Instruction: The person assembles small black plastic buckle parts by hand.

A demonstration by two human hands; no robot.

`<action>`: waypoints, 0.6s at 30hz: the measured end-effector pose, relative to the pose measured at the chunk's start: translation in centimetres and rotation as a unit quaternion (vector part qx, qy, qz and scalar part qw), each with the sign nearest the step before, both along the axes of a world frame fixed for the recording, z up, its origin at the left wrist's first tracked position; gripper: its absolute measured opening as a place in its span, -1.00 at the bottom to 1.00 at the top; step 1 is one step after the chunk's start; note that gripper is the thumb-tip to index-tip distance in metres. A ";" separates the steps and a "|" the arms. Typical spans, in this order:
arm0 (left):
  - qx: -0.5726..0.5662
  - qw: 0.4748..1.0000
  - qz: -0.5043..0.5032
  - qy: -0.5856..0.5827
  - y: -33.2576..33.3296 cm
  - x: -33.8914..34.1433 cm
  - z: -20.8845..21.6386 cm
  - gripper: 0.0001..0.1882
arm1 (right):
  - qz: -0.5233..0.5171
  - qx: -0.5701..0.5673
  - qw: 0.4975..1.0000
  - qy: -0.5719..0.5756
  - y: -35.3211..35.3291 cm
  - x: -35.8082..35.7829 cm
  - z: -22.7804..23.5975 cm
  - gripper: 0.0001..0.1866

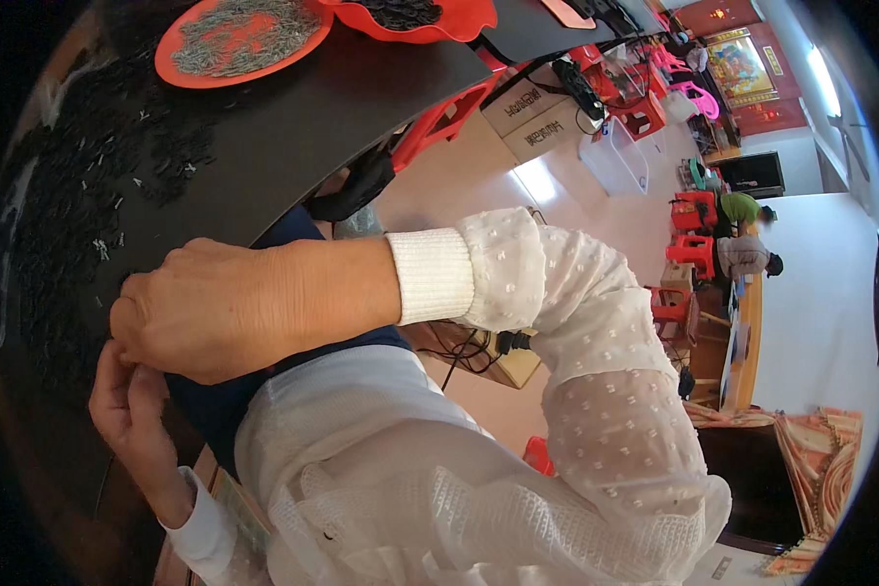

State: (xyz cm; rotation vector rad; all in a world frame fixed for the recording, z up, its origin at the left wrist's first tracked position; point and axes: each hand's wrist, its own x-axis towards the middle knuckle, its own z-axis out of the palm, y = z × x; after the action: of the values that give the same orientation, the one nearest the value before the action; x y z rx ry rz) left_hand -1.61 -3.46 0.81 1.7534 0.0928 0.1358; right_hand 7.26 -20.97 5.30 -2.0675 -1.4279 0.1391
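My right hand (210,308) reaches in from the right, its back toward me and its fingers curled. Below it, my left hand (135,420) has its fingers bent up to meet the right fingertips. The two hands touch at the dark table edge, and whatever is between the fingers is hidden. Beside them, many small black pieces (68,244) lie spread over the black table (264,127). A few small silvery bits (102,249) lie among these. Farther off, an orange-red plate (171,66) carries a heap of thin silvery metal pins (249,34).
A red scalloped dish (459,24) with black pieces stands beside the plate. Right of the table are a red stool (439,122), cardboard boxes (527,117) and a clear plastic bin (615,156) on the floor. Two people (742,254) sit at a far table.
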 end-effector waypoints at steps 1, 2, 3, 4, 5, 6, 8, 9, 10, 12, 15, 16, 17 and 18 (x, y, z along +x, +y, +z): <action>0.001 1.000 0.002 0.000 0.2 0.0 0.1 -0.79 | 0.002 0.001 1.000 0.000 0.2 0.0 0.0 -0.80; 0.001 1.000 -0.002 -0.004 0.4 0.0 0.2 -0.78 | -0.003 0.010 1.000 -0.017 0.4 0.0 0.1 -0.79; 0.000 1.000 -0.007 -0.008 0.5 0.0 0.3 -0.78 | -0.008 0.019 0.999 -0.034 0.6 0.0 0.2 -0.77; -0.001 1.000 -0.006 -0.008 0.6 0.1 0.2 -0.78 | -0.008 0.018 0.999 -0.034 0.8 -0.1 0.0 -0.77; -0.014 1.000 -0.003 -0.017 0.7 0.2 0.1 -0.77 | -0.022 0.021 0.997 -0.067 1.0 -0.3 -0.1 -0.76; -0.026 0.999 0.000 -0.025 0.9 0.3 0.0 -0.77 | -0.036 0.024 0.994 -0.100 1.1 -0.3 -0.2 -0.75; -0.041 0.999 0.016 -0.027 1.3 -0.2 0.1 -0.77 | -0.012 0.029 0.993 -0.117 1.7 -0.4 0.1 -0.77; -0.057 0.998 0.026 -0.031 1.5 -0.4 0.2 -0.77 | 0.007 0.034 0.990 -0.137 1.9 -0.4 0.2 -0.78; -0.052 0.997 0.040 -0.030 1.5 -0.7 0.3 -0.77 | 0.020 0.041 0.990 -0.134 2.2 -0.5 0.2 -0.78; -0.009 0.996 0.065 -0.062 0.9 -0.5 0.3 -0.80 | 0.031 0.070 0.992 -0.105 2.5 -0.4 -0.2 -0.83; -0.016 0.999 0.010 -0.032 1.6 -0.1 0.6 -0.87 | 0.034 0.059 0.986 -0.150 2.4 -0.3 -0.5 -0.84; 0.014 0.999 0.007 -0.036 1.8 0.0 0.6 -0.89 | 0.029 0.057 0.990 -0.127 2.5 -0.4 -0.9 -0.81; 0.012 0.999 0.015 -0.036 1.9 -0.1 0.7 -0.90 | 0.046 0.045 0.990 -0.127 2.7 -0.5 -0.8 -0.77; 0.010 0.999 0.023 -0.035 2.0 -0.3 0.9 -0.90 | 0.062 0.033 0.989 -0.128 2.9 -0.5 -0.8 -0.73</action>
State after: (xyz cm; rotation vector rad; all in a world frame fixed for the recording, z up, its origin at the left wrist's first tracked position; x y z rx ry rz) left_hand -1.92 -1.46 1.69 1.7647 0.0809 0.2333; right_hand 6.74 -18.07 4.55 -1.9987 -1.6915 -0.1273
